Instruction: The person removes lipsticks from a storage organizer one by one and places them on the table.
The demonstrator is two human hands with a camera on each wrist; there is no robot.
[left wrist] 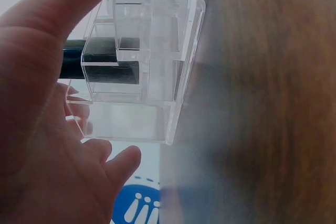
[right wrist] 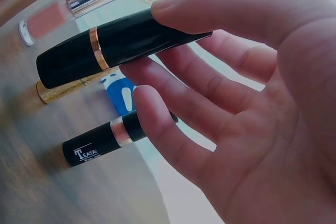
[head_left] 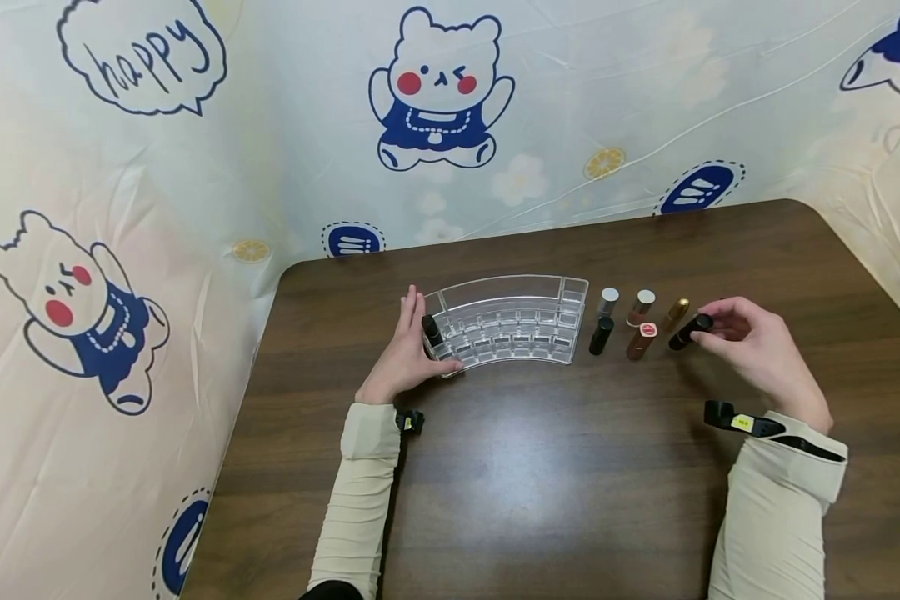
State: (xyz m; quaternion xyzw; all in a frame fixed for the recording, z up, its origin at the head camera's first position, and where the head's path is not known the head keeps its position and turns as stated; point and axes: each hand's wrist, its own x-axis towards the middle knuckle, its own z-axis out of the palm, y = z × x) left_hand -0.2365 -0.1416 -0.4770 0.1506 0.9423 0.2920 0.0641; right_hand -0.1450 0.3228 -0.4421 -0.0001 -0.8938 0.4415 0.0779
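Observation:
My left hand [head_left: 405, 354] holds the left end of a clear acrylic lipstick organizer [head_left: 506, 287], its thumb at the front edge and its fingers along the left side. A black tube [head_left: 431, 330] stands in a slot at that end; in the left wrist view the tube [left wrist: 110, 66] shows through the clear walls. My right hand [head_left: 765, 354] pinches a black lipstick [right wrist: 128, 40] with a gold ring, tilted, between thumb and fingers. Behind it in the right wrist view is another black tube [right wrist: 86, 149] lettered TEAYA, partly hidden by a finger.
Between the organizer and my right hand stand a dark tube [head_left: 601, 335], a silver-capped tube [head_left: 608, 302], a silver-capped pinkish tube [head_left: 641, 307], a reddish-brown lipstick [head_left: 641, 342] and a gold tube [head_left: 676, 314]. A printed cloth [head_left: 555, 100] hangs behind the brown wooden table [head_left: 510, 467].

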